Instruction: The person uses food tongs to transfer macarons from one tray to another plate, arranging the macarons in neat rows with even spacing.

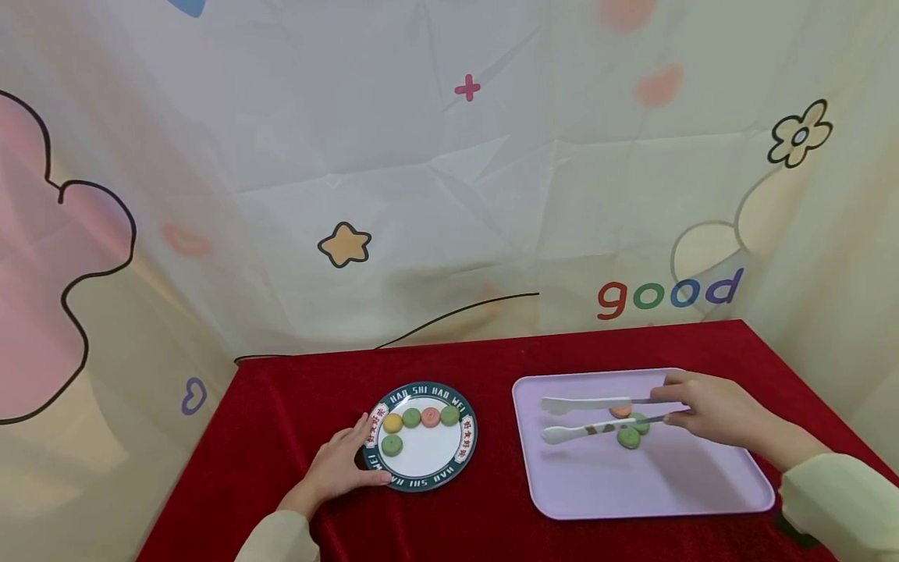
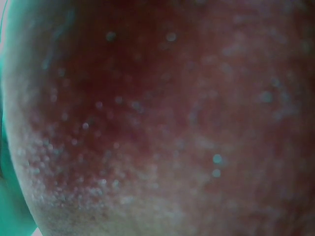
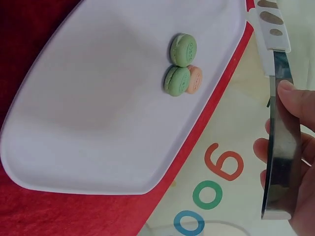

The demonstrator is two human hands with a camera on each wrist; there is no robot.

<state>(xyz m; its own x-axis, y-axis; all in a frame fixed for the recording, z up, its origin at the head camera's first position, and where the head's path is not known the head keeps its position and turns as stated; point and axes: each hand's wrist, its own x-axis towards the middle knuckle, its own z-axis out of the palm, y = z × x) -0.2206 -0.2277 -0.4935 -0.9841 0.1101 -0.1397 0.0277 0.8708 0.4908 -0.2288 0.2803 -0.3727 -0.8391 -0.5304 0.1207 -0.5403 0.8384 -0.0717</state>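
1. Three macarons lay together on the lilac tray, at the right of the scene: two green macarons and one orange macaron, which was on the far side of the group.

2. The right hand gripped the tongs between thumb and fingers, on the metal part. Their two white arms stood apart and pointed left, above the tray; no macaron was between the tips.

3. The left hand rested at the left rim of the round plate, its fingers extended along the edge and its thumb separate on the near side. The left wrist view was too blurred to add anything.

4. Five macarons were on this plate: four in a row toward the far side, and one green macaron nearer, at the left.

5. In my judgement, each macaron was light, and its shell perhaps brittle; the smooth tips could slip on it. The better hold was softly across opposite sides of the round edge, at middle height, without strong squeezing.
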